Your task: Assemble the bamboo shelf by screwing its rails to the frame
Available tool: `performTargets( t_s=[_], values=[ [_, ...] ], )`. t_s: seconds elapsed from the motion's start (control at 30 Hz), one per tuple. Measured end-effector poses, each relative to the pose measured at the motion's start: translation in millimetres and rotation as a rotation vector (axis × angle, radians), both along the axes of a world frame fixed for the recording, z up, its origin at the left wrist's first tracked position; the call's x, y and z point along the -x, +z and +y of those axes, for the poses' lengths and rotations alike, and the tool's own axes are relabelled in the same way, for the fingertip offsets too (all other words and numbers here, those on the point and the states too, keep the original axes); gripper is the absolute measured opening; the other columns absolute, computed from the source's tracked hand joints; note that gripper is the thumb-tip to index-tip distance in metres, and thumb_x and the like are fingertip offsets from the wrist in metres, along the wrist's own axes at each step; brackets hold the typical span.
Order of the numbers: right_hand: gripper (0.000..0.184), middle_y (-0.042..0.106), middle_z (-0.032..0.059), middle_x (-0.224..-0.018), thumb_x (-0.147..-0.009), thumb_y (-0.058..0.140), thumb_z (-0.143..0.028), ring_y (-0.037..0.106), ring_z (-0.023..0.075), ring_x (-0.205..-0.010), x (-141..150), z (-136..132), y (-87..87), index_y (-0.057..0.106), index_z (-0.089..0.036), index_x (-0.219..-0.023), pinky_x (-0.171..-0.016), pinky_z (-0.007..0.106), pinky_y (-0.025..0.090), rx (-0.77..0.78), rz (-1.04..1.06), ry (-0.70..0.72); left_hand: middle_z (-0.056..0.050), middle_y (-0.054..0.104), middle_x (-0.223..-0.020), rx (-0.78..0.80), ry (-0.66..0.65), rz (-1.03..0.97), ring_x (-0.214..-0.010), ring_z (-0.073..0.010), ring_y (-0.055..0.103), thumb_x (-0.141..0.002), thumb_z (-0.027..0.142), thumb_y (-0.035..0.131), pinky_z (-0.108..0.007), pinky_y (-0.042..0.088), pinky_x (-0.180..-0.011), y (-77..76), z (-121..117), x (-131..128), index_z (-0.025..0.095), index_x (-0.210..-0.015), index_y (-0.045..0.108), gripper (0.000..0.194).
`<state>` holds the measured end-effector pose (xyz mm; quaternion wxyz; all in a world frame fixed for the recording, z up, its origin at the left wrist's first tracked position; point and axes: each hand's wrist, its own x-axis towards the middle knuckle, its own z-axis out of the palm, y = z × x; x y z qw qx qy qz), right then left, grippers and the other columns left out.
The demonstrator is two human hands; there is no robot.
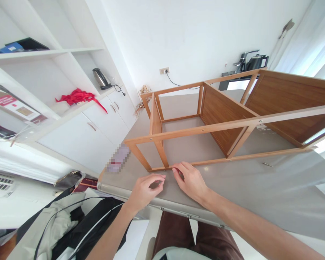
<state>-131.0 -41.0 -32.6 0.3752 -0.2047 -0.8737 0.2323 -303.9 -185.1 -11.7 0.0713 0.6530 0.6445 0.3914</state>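
Observation:
A wooden shelf frame [206, 126] lies on its side on a grey table [260, 187], with brown panels toward the right. My right hand [191, 180] rests at the frame's near bottom rail, fingers pinched on a small red-tipped thing against the wood. My left hand [146, 189] hovers just to its left on the table, fingers curled with thumb and forefinger nearly together; whether it holds anything I cannot make out.
A loose screw [267, 164] lies on the table to the right. White shelves and cupboards [78, 137] stand at left with a kettle [100, 78] and red cloth [77, 96]. A bag and clothes [70, 216] lie below left.

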Motion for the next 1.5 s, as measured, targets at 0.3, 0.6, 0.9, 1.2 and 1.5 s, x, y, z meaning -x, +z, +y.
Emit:
performTargets(
  t_s=[0.3, 0.6, 0.9, 1.2, 1.5],
  values=[
    [0.026, 0.074, 0.0013, -0.103, -0.101, 0.059, -0.023, 0.071, 0.0140, -0.085, -3, -3, -2.0, 0.064, -0.027, -0.126, -0.082, 0.026, 0.058, 0.149, -0.076, 0.394, -0.006, 0.082, -0.095, 0.108, 0.036, -0.418, -0.089, -0.0203, 0.078, -0.090, 0.027, 0.072, -0.032, 0.065, -0.087, -10.1, 5, 4, 0.020, -0.092, 0.079, 0.011],
    [0.017, 0.079, 0.0027, -0.101, -0.102, 0.058, -0.021, 0.076, 0.0166, -0.089, 2, 1, -11.5, 0.073, -0.024, -0.109, -0.084, 0.029, 0.061, 0.078, -0.032, 0.348, -0.004, 0.081, -0.094, 0.158, 0.114, -0.322, -0.079, -0.0166, 0.074, -0.090, 0.032, 0.073, -0.027, 0.060, -0.076, -11.1, 6, 4, 0.023, -0.097, 0.081, 0.014],
    [0.025, 0.079, 0.0036, -0.106, -0.101, 0.055, -0.015, 0.074, 0.0186, -0.096, 3, 1, -9.0, 0.072, -0.025, -0.116, -0.089, 0.033, 0.061, -0.008, -0.065, 0.323, -0.004, 0.075, -0.100, 0.182, 0.166, 0.021, -0.074, -0.0139, 0.067, -0.102, 0.035, 0.058, -0.025, 0.054, -0.071, -11.6, 3, 7, 0.026, -0.101, 0.078, 0.023],
    [0.019, 0.075, 0.0046, -0.093, -0.100, 0.055, -0.016, 0.070, 0.0209, -0.090, 2, -1, -5.3, 0.071, -0.023, -0.109, -0.083, 0.034, 0.058, -0.011, -0.107, 0.213, -0.001, 0.073, -0.103, 0.214, 0.241, 0.153, -0.070, -0.0122, 0.065, -0.103, 0.035, 0.057, -0.025, 0.051, -0.071, -19.1, 1, 12, 0.028, -0.103, 0.078, 0.022],
    [0.018, 0.075, 0.0041, -0.093, -0.100, 0.055, -0.016, 0.069, 0.0209, -0.089, 2, -1, -4.2, 0.070, -0.022, -0.106, -0.082, 0.034, 0.057, -0.003, -0.121, 0.223, -0.002, 0.072, -0.103, 0.199, 0.229, 0.107, -0.070, -0.0116, 0.063, -0.103, 0.034, 0.057, -0.025, 0.050, -0.072, -19.1, 0, 13, 0.027, -0.103, 0.077, 0.021]
  ],
)
